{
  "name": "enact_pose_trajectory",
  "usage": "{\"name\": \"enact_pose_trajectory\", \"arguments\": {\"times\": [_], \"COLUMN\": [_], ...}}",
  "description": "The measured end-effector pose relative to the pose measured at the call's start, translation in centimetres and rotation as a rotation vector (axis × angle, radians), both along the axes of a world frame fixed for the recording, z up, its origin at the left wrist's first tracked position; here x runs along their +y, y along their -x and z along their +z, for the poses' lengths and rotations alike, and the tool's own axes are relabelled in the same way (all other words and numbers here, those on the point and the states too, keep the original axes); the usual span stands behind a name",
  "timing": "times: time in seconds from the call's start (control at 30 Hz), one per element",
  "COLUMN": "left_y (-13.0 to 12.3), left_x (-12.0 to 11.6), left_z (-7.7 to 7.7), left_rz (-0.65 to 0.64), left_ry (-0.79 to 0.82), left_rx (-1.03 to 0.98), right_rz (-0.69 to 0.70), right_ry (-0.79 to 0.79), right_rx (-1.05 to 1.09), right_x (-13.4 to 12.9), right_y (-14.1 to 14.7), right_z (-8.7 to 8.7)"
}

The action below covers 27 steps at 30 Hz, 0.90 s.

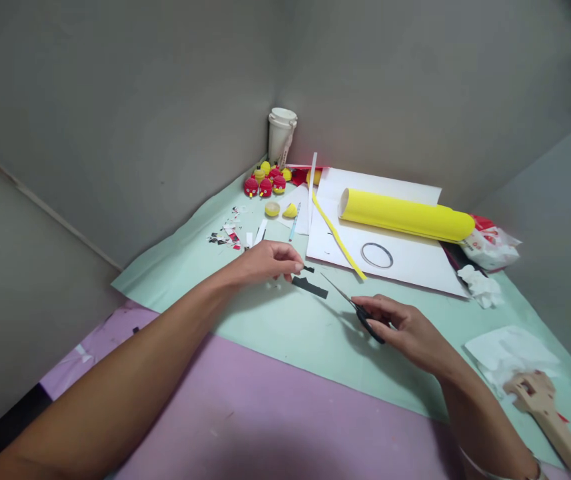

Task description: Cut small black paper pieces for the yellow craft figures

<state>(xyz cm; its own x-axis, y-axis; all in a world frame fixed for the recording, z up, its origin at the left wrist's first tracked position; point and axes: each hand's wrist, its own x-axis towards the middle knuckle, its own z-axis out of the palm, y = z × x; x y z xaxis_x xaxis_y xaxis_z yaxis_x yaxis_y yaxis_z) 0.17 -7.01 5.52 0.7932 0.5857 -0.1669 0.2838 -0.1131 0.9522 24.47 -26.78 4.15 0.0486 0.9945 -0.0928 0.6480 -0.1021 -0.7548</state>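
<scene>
We have our left hand (299,268) closed, fingertips pinched on a small black piece (309,269), with a larger black strip (310,287) at the same fingers. Our right hand (360,312) is curled around the handles of the scissors (350,302), clamped on them. The scissors are just right of the strip, over the green-covered bench (285,327); their long axis slants from the near right to the far left, tips pointing far left, toward the black pieces. The strip's long axis runs from our left fingers toward the right and slightly nearer us. Beyond the scissors, a dark ring (390,259) and a yellow roll (405,215) lie on the white board (335,247).
</scene>
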Motion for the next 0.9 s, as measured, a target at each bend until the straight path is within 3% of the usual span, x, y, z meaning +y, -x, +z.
{"name": "enact_pose_trajectory", "arguments": {"times": [0.23,0.43,0.9], "left_y": [-0.9,-1.4,-1.5], "left_x": [-0.8,-1.6,-1.9], "left_z": [-0.7,-1.2,-1.0], "left_rz": [0.166,0.145,0.122], "left_ry": [0.105,0.278,0.365], "left_rx": [-0.111,-0.205,-0.257], "right_rz": [-0.077,-0.084,-0.104], "right_ry": [0.003,0.019,0.002], "right_rx": [0.144,0.165,0.201], "right_x": [0.1,0.4,0.5], "right_y": [1.2,2.1,2.0], "right_z": [-0.6,-0.9,-1.5]}}
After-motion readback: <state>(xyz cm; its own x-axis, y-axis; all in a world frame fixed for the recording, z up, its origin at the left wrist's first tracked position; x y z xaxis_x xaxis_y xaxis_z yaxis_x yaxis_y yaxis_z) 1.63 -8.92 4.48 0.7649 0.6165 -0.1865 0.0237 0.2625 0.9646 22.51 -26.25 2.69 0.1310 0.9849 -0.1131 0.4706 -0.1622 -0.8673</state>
